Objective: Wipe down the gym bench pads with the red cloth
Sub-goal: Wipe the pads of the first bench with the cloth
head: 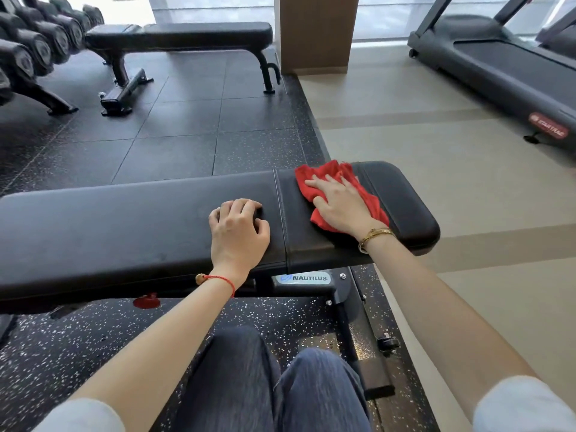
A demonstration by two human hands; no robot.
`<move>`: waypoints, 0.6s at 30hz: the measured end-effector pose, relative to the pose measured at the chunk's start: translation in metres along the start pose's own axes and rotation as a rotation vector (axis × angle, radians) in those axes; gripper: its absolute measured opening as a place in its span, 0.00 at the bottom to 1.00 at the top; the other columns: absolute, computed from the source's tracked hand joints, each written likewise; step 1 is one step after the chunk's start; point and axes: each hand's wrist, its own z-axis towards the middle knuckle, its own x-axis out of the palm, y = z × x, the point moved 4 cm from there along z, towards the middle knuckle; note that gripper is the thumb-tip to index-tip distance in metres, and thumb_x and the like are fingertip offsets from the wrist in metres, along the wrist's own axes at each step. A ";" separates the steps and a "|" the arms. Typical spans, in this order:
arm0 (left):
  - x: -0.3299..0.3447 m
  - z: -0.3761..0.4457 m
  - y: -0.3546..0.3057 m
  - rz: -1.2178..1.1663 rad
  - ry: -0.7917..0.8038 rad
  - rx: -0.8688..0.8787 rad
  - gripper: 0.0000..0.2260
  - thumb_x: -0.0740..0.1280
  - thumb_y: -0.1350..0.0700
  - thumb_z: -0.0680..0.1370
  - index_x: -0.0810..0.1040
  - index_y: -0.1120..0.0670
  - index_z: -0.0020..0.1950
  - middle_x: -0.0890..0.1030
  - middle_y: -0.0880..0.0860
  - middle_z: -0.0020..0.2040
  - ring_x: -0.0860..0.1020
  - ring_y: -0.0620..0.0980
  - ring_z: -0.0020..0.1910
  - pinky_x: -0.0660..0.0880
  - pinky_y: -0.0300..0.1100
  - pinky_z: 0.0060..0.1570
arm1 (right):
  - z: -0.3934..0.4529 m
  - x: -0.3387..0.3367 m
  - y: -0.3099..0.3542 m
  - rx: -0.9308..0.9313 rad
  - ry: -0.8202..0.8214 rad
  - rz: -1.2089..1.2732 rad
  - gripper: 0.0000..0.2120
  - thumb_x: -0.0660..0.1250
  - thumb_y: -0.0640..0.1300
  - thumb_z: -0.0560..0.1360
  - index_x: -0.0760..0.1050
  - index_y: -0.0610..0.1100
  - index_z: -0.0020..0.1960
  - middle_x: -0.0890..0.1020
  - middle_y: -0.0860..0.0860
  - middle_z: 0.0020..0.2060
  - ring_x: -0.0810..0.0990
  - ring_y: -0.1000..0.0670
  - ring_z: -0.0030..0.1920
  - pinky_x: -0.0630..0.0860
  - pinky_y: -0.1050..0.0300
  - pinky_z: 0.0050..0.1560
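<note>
A black gym bench runs across the view, with a long back pad (109, 226) on the left and a shorter seat pad (402, 198) on the right, split by a seam. The red cloth (324, 174) lies crumpled on the seat pad. My right hand (339, 204) presses flat on the cloth, fingers spread and pointing left. My left hand (238, 227) rests on the back pad just left of the seam, fingers curled, holding nothing.
A second black bench (187, 34) stands behind on the dark rubber floor. A dumbbell rack (34, 48) fills the far left. A treadmill (511, 67) sits at the right on beige flooring, and a wooden pillar (314, 32) stands at the back. My knees (280, 385) are below the bench frame (339, 294).
</note>
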 end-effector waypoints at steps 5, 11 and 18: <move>-0.003 -0.001 -0.003 -0.004 0.012 -0.015 0.11 0.63 0.56 0.74 0.79 0.50 0.55 0.81 0.48 0.56 0.74 0.53 0.59 0.65 0.51 0.64 | -0.029 0.005 0.022 -0.095 0.019 0.040 0.22 0.59 0.46 0.77 0.68 0.51 0.72 0.68 0.52 0.73 0.61 0.49 0.76 0.49 0.51 0.77; -0.005 -0.001 -0.004 -0.010 0.032 -0.027 0.12 0.64 0.57 0.75 0.79 0.51 0.57 0.81 0.48 0.57 0.74 0.53 0.61 0.64 0.50 0.66 | -0.045 0.003 0.025 -0.118 0.022 0.044 0.23 0.60 0.49 0.77 0.67 0.54 0.72 0.66 0.54 0.74 0.59 0.51 0.76 0.48 0.50 0.78; -0.007 -0.003 -0.002 -0.047 0.024 -0.016 0.13 0.64 0.59 0.76 0.80 0.51 0.58 0.81 0.49 0.58 0.74 0.53 0.62 0.66 0.51 0.65 | -0.045 0.006 0.023 -0.113 -0.009 0.016 0.21 0.56 0.56 0.79 0.68 0.54 0.71 0.67 0.55 0.74 0.60 0.51 0.76 0.48 0.50 0.77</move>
